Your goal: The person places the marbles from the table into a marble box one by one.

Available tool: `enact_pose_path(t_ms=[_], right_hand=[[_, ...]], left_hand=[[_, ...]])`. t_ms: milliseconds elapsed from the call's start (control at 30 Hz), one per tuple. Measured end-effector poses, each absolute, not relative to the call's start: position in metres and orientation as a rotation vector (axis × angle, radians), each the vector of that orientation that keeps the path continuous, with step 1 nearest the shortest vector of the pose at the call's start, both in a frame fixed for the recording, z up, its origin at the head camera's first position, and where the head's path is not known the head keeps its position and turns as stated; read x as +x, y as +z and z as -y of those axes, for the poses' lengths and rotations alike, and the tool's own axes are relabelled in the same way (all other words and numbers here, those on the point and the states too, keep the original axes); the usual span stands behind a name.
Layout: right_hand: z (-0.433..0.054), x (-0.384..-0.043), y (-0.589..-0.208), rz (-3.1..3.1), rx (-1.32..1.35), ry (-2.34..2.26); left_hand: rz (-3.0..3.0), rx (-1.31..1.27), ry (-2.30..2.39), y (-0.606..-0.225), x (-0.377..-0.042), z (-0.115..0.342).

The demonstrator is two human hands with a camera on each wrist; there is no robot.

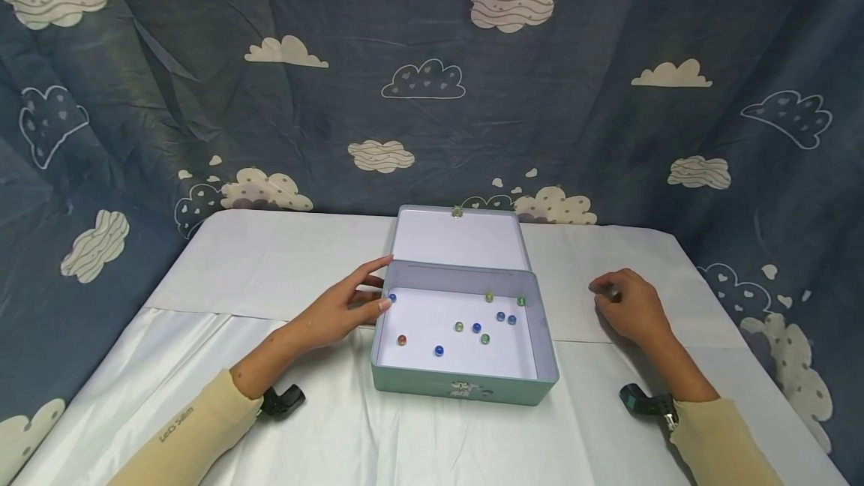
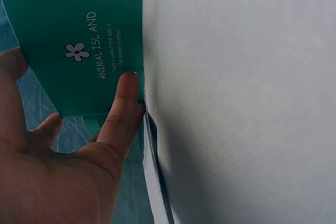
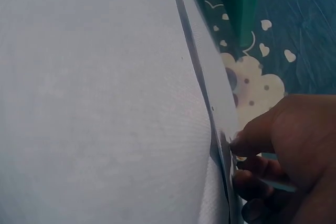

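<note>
A green tin box (image 1: pixel 466 388) with a pale inside stands in the middle of the table, its hinged lid (image 1: pixel 459 238) laid back. Several glass marbles lie scattered on its floor, among them a red marble (image 1: pixel 401 340), a blue marble (image 1: pixel 439 351) and a green marble (image 1: pixel 485 339). My left hand (image 1: pixel 337 312) rests against the box's left side with fingers spread, the thumb pressing the printed wall (image 2: pixel 79 24). To the right of the box, my right hand (image 1: pixel 631 306) pinches a small marble (image 3: pixel 240 158), mostly hidden, between thumb and forefinger, low over the table.
White cloth (image 1: pixel 270 426) covers the table, with a seam running across it. Behind the table hangs a dark blue curtain (image 1: pixel 418 21) printed with clouds. A black strap device (image 1: pixel 283 401) sits at the left wrist, another device (image 1: pixel 644 401) at the right wrist.
</note>
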State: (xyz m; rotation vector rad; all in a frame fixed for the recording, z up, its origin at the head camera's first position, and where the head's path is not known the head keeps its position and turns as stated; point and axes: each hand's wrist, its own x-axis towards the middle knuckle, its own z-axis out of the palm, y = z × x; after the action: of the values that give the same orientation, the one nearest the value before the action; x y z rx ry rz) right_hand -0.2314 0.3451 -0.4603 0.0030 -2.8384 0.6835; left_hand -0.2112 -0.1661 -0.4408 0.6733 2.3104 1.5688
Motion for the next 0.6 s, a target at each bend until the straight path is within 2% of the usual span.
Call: enact_pose_path(t_ms=[600], right_hand=[[-0.335, -0.228, -0.453, 2.831, 0.048, 0.687]], left_hand=[[-2.319, 0.671, 1.565, -0.442, -0.212, 0.166]])
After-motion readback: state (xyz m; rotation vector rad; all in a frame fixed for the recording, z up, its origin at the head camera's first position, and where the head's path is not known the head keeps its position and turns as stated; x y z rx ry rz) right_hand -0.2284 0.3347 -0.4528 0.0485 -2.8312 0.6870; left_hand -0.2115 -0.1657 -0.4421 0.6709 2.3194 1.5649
